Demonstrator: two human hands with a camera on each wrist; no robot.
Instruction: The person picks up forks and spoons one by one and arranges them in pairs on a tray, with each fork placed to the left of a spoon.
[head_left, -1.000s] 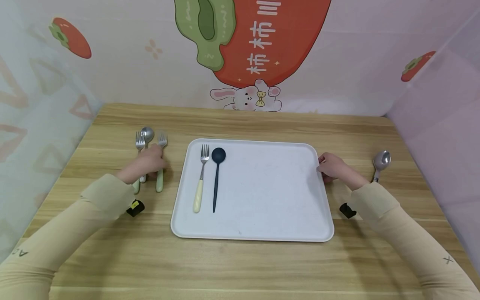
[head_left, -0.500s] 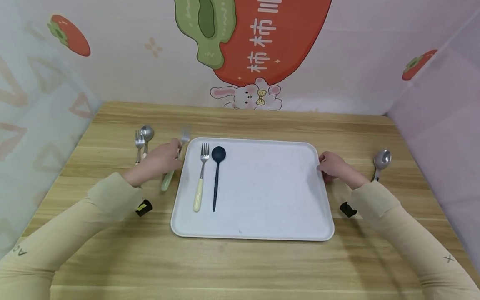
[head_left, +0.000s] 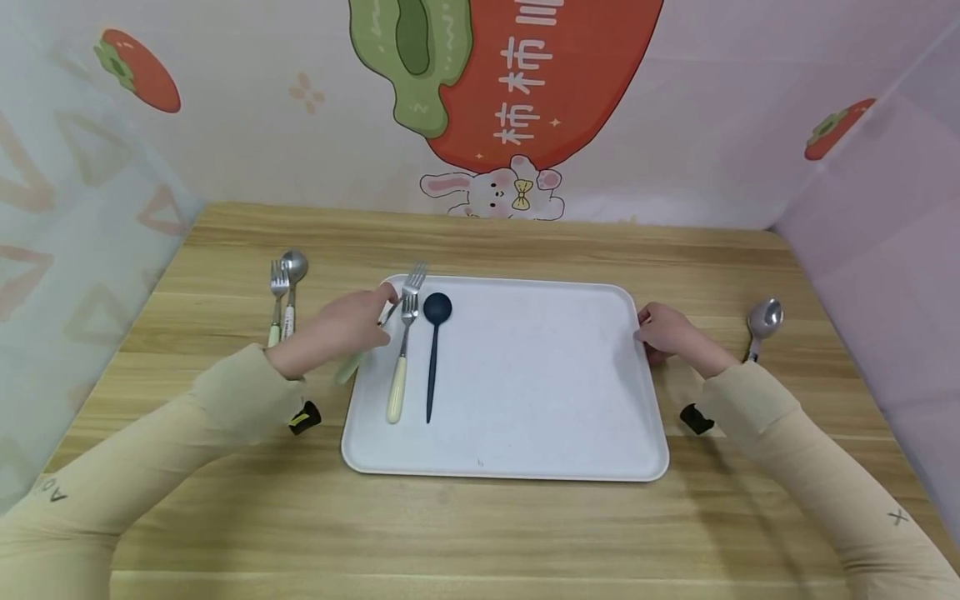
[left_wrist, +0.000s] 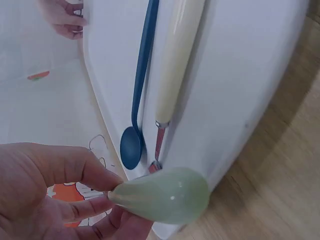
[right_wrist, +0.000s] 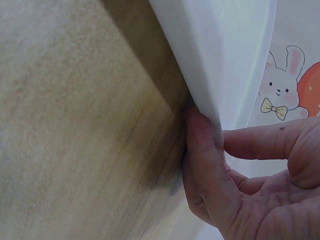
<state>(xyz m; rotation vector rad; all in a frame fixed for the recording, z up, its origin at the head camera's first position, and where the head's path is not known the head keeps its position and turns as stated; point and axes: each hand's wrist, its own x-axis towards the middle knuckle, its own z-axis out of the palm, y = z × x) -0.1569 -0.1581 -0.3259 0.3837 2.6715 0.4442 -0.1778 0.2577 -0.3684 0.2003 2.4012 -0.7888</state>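
My left hand point(head_left: 341, 327) pinches a fork with a pale green handle point(left_wrist: 172, 196) over the left rim of the white tray point(head_left: 525, 400). The fork's tines point(head_left: 416, 277) overlap the head of a second fork point(head_left: 397, 387), which has a cream handle and lies on the tray. Beside that fork is a dark long-handled spoon point(head_left: 437, 310) with a round bowl. At the tray's right edge my right hand point(head_left: 663, 332) grips the rim between thumb and fingers; in the right wrist view the fingers point(right_wrist: 202, 145) are on its outer side.
Left of the tray lie another green-handled fork point(head_left: 279, 282) and a metal spoon point(head_left: 295, 267) side by side, partly behind the left forearm. Past the right hand is another metal spoon point(head_left: 765, 318), its handle hidden by the sleeve. A printed cloth backdrop point(head_left: 300, 158) rises behind the wooden table point(head_left: 465, 533).
My left hand has carried the green-handled fork rightward from beside the other cutlery to over the tray's left edge, tilting it. My right hand has stayed at the tray's rim.
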